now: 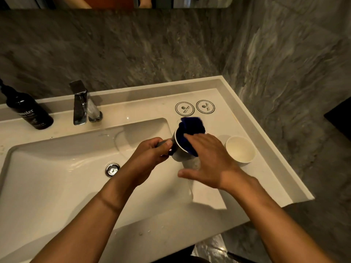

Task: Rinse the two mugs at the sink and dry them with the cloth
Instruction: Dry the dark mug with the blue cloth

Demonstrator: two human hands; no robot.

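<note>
My left hand grips the handle of a grey mug, held tilted above the right edge of the sink basin. A dark blue cloth is stuffed into the mug's mouth, and the fingers of my right hand press on it. A second mug, white inside, stands upright on the counter to the right, apart from both hands.
A chrome faucet stands behind the basin, and a black bottle sits at the far left. Two round coasters lie at the back of the white counter. The drain is in the basin's middle. Grey marble walls enclose the counter.
</note>
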